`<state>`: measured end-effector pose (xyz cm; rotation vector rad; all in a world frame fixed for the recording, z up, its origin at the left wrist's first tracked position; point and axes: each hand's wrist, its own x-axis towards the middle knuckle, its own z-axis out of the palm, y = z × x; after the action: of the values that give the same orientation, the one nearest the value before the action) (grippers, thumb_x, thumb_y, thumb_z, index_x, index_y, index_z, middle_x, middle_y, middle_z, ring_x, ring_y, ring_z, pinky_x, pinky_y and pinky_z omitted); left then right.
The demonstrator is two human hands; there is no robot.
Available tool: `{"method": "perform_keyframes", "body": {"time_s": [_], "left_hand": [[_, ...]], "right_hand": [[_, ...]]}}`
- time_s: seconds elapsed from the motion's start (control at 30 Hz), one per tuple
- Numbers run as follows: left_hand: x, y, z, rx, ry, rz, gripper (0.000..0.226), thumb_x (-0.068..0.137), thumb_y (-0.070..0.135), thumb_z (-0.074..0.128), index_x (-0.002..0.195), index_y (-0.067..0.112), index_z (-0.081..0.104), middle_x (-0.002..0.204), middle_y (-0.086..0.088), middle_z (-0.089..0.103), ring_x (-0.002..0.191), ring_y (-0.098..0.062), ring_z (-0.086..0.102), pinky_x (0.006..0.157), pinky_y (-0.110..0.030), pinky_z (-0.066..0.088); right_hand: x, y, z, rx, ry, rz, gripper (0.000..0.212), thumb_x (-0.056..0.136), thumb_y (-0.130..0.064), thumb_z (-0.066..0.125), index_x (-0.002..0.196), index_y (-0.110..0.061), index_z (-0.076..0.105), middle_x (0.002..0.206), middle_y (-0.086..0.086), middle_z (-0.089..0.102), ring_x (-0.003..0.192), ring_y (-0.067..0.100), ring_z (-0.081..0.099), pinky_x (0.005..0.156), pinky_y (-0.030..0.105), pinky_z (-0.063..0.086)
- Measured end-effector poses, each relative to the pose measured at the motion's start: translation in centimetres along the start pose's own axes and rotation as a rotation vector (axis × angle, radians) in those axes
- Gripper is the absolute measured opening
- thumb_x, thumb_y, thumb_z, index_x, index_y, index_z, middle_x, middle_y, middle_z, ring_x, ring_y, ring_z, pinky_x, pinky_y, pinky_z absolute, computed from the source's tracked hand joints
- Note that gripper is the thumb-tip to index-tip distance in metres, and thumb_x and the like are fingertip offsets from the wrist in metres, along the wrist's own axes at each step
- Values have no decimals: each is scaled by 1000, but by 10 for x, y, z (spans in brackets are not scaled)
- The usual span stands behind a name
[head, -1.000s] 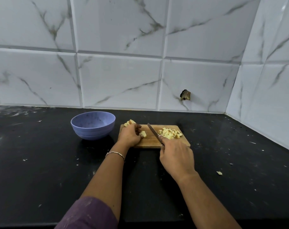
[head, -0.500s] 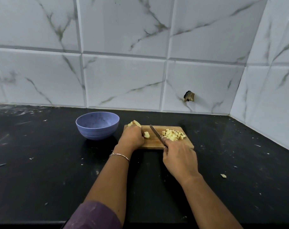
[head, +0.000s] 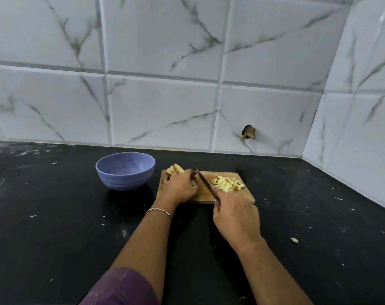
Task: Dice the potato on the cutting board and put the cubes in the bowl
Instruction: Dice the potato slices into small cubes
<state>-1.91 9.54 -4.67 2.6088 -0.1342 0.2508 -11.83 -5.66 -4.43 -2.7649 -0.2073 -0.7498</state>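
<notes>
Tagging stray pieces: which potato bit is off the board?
The lone scrap on the black counter, right of the right forearm. The diced pile and uncut slices sit on the cutting board.

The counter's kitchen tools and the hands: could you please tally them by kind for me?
Bowl: 1
Cutting board: 1
Knife: 1
Hands: 2, left holding the potato, right holding the knife
Total: 5

wall (head: 160, 111): white marble-veined tiles, corner right | countertop (head: 55, 238): black, crumb-speckled
</notes>
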Motion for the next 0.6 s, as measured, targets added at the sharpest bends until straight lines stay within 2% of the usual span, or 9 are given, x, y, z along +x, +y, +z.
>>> {"method": "perform_keyframes", "body": {"time_s": [0.17, 0.3, 0.4, 0.47, 0.6], "left_hand": [[2, 2, 8, -25, 133, -13, 48, 89, 33, 67, 133, 19, 52, 127, -4, 62, 120, -22, 56, 103, -41, 43], [3, -1, 3, -45, 207, -20, 50, 85, 38, 73, 129, 17, 59, 126, -4, 62, 119, -20, 55, 100, -31, 44], [-1, -2, -5, 12, 216, -53, 41, 84, 43, 73, 116, 17, 68, 120, -5, 64, 120, -22, 52, 100, -32, 41], [-3, -2, -8, 19, 198, -81, 32, 85, 40, 73, 106, 17, 71, 112, -6, 67, 118, -24, 53, 95, -32, 43], [-6, -4, -13, -21, 139, -108, 25, 86, 37, 72, 103, 19, 72, 109, -6, 69, 117, -24, 54, 91, -32, 47]], "right_hand": [[1, 0, 1, -23, -2, -15, 45, 104, -30, 47, 149, -36, 41, 99, -8, 63, 82, 8, 59, 66, 23, 50], [1, -2, 1, -31, -4, -14, 47, 104, -30, 46, 150, -36, 39, 98, -8, 62, 79, 8, 55, 63, 22, 45], [1, -1, 0, -27, -14, 0, 46, 104, -30, 46, 150, -36, 40, 97, -9, 62, 77, 7, 55, 60, 22, 44], [1, -1, -1, -26, -21, 8, 46, 104, -30, 47, 149, -36, 41, 97, -9, 63, 78, 7, 57, 61, 22, 46], [1, -3, -3, -26, -32, 15, 45, 104, -31, 48, 148, -35, 42, 99, -9, 63, 78, 6, 56, 62, 21, 47]]}}
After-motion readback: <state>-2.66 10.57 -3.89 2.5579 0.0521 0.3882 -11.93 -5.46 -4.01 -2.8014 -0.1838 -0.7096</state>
